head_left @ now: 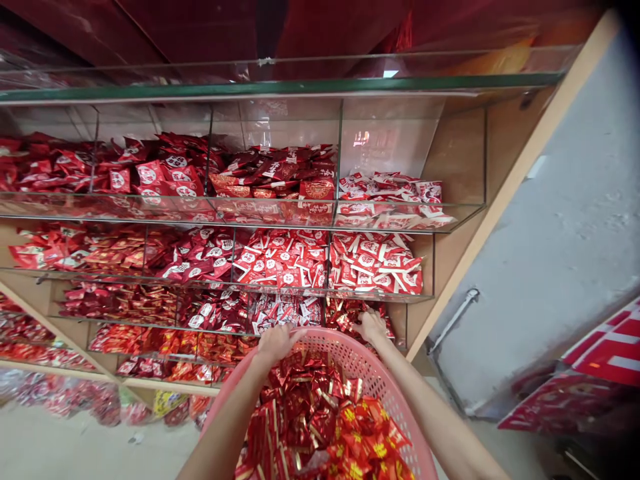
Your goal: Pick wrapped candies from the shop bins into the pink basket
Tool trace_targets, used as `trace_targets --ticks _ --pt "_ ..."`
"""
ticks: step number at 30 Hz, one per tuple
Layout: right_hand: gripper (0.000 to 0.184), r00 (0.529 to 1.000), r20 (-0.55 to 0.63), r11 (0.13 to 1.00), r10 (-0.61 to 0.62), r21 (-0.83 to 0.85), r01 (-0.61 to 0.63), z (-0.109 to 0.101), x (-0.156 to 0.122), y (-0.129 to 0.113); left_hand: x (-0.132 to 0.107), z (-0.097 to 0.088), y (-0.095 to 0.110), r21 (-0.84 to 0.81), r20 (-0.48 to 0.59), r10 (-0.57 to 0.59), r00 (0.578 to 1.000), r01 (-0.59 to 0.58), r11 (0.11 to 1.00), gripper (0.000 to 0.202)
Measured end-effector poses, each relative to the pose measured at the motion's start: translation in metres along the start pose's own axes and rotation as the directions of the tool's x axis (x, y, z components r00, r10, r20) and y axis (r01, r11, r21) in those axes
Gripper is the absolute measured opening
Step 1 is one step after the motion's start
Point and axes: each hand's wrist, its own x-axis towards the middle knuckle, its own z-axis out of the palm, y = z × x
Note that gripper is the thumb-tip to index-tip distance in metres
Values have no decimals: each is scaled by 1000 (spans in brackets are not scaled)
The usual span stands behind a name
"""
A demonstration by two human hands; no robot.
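Observation:
A pink plastic basket (pixel 420 427) with a perforated wall stands in front of me. Dark red and gold wrapped packets (pixel 305 400) fill its left and back part, and bright red-orange packets with yellow print (pixel 367 437) lie at the right. At the back left of the rim, my left hand (pixel 277 341) is closed over the edge. My right hand (pixel 374 327) reaches past the rim into the lower right shelf compartment, at dark red and gold packets (pixel 345 312). Its fingers look apart; the tips are partly hidden among the packets.
Tiered glass shelves (pixel 280 223) with dividers hold many red packets. A thick glass edge (pixel 300 88) crosses above. The wooden side panel (pixel 450 293) stands at the right, beside a grey wall (pixel 545 253) with a pipe (pixel 454 320). Bagged goods (pixel 75 397) lie on the floor at left.

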Motion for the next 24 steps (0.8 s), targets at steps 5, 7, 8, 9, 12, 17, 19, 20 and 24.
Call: trace_targets --ticks 5,7,8,9,12,17,19,20,24 --pt "27 997 71 998 13 -58 -9 5 1 -1 -1 -2 1 -18 12 -9 1000 9 1000 76" --pt "31 996 84 998 2 -64 3 4 1 -2 -1 -2 1 -18 3 -9 1000 9 1000 76" --pt "33 996 94 998 0 -65 6 4 1 -2 -1 -1 1 -17 1 -8 1000 8 1000 77" --pt "36 995 104 998 1 -66 6 3 0 -3 -1 -1 1 -17 1 -6 1000 6 1000 77" --pt "38 994 113 998 12 -70 -5 5 0 -5 -1 0 1 -14 7 -7 1000 7 1000 77" --pt "33 997 60 992 49 110 -56 9 3 -6 -1 0 0 -22 -1 0 1000 0 1000 77" --pt "29 996 70 975 63 209 -76 11 4 -4 -1 0 0 -24 -2 -4 1000 4 1000 77" --pt "26 995 73 965 63 248 -79 12 4 -2 -1 0 0 -25 -2 -6 1000 6 1000 77" --pt "18 999 43 900 32 434 -47 17 3 9 -1 2 0 -26 -7 -10 1000 10 1000 79"
